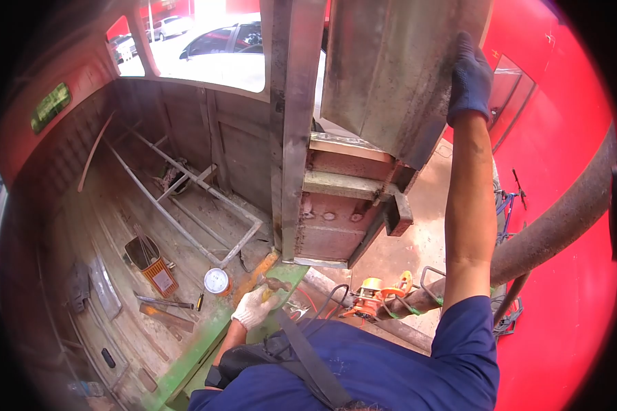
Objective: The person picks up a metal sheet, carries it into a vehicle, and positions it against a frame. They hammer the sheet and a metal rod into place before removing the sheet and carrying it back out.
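My left hand (252,308), in a white glove, is closed around a hammer (274,283) near a green metal ledge (291,276); its fingers are partly hidden. My right arm is raised, and my right hand (470,79), in a dark blue glove, holds the right edge of a large grey metal panel (391,68). That panel stands beside an upright metal post (299,130). Below it are a crossbar (349,183) and a rusty box-like frame section (332,226).
A welded tube frame (199,179), a tool-filled tin (159,274), a round white-topped can (216,281) and a screwdriver (199,302) lie left on the ribbed floor. An orange device (369,296), a thick curved pipe (555,233) and a red wall (562,294) are right.
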Demonstrator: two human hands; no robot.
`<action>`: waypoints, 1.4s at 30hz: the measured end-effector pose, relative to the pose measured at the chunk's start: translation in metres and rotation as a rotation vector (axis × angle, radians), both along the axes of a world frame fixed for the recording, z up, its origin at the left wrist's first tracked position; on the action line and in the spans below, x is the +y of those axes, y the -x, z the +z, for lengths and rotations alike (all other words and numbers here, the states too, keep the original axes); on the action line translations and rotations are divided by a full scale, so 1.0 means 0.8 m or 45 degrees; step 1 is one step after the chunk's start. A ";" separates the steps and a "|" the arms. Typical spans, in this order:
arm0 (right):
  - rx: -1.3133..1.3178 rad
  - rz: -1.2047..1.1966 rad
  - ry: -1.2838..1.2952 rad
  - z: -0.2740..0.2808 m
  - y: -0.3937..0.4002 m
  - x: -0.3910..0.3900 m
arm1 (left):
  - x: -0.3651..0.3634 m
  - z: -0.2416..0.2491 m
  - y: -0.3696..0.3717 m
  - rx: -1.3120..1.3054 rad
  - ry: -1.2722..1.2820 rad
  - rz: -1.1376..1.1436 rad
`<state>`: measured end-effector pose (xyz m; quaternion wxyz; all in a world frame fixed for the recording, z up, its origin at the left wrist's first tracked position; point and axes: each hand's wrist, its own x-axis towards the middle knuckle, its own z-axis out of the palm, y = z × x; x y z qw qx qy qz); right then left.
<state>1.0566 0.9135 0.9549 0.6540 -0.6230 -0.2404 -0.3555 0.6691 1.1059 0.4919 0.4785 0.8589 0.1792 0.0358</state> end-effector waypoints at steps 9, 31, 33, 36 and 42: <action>0.026 -0.193 0.112 0.001 -0.028 0.006 | 0.006 -0.048 -0.003 -0.090 0.000 -0.064; 0.009 -0.223 -0.036 0.002 0.058 0.046 | 0.009 -0.026 -0.001 -0.022 0.014 -0.125; -0.002 -0.254 -0.037 0.000 0.055 0.045 | 0.008 -0.020 0.004 0.011 0.016 -0.079; -0.036 -0.258 -0.038 -0.001 0.049 0.042 | 0.011 -0.030 0.009 -0.076 0.047 -0.076; 0.061 -0.156 -0.049 0.004 0.057 0.035 | 0.017 -0.054 0.010 -0.226 0.071 -0.088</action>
